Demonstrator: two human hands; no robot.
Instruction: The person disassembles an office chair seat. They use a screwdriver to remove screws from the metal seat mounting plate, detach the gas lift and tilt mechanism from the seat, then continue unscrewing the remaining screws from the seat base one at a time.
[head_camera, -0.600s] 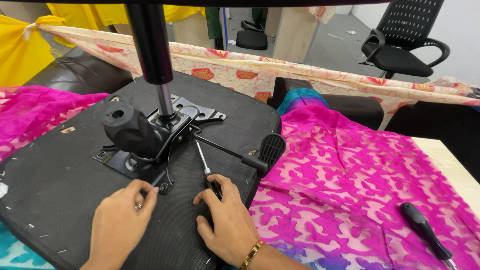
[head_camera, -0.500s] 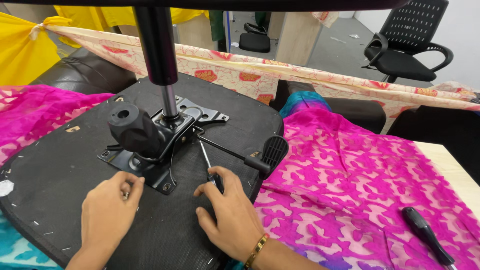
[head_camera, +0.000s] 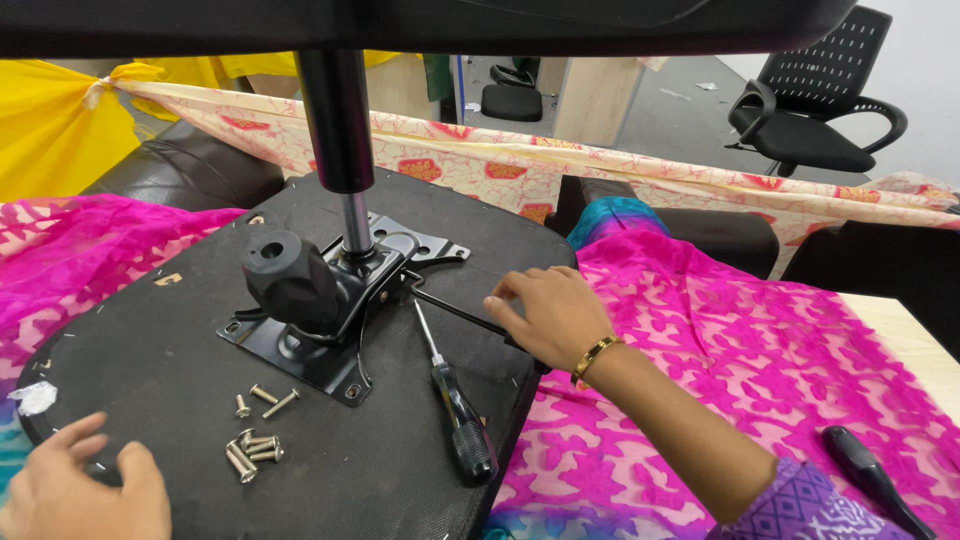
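Observation:
An upturned black chair seat (head_camera: 150, 340) lies on pink cloth, with a black metal mechanism plate (head_camera: 310, 330) and a gas cylinder (head_camera: 335, 130) standing on it. My right hand (head_camera: 545, 315) is closed over the paddle end of the thin black lever (head_camera: 445, 305) at the seat's right edge. A black-handled screwdriver (head_camera: 455, 410) lies loose on the seat just below that hand. Several silver screws (head_camera: 255, 440) lie in front of the plate. My left hand (head_camera: 85, 490) rests at the seat's near left edge, fingers spread, holding nothing.
A second black-handled tool (head_camera: 870, 475) lies on the pink patterned cloth (head_camera: 720, 340) at the right. Behind stand a dark sofa (head_camera: 190, 170), yellow cloth (head_camera: 50, 130), a patterned cream cloth strip (head_camera: 620, 170) and a black office chair (head_camera: 810, 110).
My right hand let go of the screwdriver, which now lies on the seat, and moved up and right onto the lever. My left hand drew back to the seat's near left edge.

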